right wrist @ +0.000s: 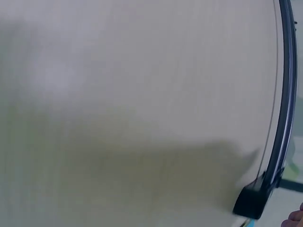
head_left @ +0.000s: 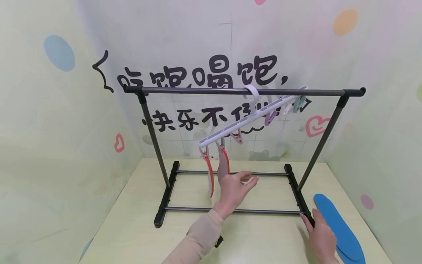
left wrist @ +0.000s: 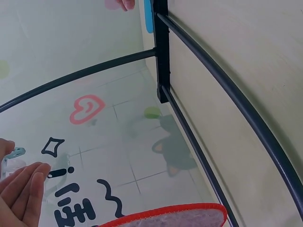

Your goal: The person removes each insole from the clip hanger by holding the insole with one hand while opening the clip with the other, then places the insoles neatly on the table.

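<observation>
A lavender clip hanger hooks over the top bar of a black rack, slanting down to the left. Two red-edged insoles hang from clips at its lower end. My left hand is beside them, partly covering the second insole, with bent fingers and nothing visible between thumb and fingertips. Over the front end of the rack's right foot is my right hand, thumb and fingers apart. The left wrist view shows its fingertips separated from that foot.
Blue insoles lie on the table right of the rack. Other hanger clips hang without insoles. Two low crossbars join the rack's feet. A small black object shows below my left forearm. A patterned wall stands behind.
</observation>
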Available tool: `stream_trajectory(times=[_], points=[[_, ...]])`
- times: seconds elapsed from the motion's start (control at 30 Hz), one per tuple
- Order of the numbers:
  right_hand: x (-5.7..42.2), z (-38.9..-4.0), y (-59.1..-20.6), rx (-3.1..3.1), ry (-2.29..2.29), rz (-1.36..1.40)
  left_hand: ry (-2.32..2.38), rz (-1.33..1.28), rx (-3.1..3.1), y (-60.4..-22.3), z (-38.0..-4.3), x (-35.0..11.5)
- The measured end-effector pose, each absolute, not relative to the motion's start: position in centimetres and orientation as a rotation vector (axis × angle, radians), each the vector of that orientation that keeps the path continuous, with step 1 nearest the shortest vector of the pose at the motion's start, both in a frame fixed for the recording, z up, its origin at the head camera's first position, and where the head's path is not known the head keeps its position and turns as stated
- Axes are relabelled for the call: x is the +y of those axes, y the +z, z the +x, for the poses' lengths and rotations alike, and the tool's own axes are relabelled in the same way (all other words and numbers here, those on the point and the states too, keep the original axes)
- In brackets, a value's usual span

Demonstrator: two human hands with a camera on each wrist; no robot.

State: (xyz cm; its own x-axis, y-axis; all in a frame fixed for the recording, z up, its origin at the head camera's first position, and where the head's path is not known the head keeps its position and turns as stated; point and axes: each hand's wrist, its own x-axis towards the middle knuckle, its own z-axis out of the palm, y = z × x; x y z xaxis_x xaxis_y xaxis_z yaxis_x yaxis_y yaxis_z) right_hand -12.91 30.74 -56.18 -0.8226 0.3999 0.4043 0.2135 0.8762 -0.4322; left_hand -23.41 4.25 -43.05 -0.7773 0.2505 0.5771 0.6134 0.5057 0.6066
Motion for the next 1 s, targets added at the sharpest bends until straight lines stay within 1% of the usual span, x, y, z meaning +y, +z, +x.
stream_trajectory(times=[0.3, 0.67, 1.0], points=[[27.5, -15.0, -55.8, -2.54, 0.547, -0.27, -1.205, -0.707, -2.345, -43.4, -23.3, 3.4], [24.2, -17.6, -55.7, -2.501, 0.619, -0.186, -1.248, -0.657, -2.298, -42.9, -23.3, 2.2], [22.1, -19.0, -55.2, -2.526, 0.653, -0.093, -1.311, -0.6, -2.21, -41.7, -23.5, 1.1]])
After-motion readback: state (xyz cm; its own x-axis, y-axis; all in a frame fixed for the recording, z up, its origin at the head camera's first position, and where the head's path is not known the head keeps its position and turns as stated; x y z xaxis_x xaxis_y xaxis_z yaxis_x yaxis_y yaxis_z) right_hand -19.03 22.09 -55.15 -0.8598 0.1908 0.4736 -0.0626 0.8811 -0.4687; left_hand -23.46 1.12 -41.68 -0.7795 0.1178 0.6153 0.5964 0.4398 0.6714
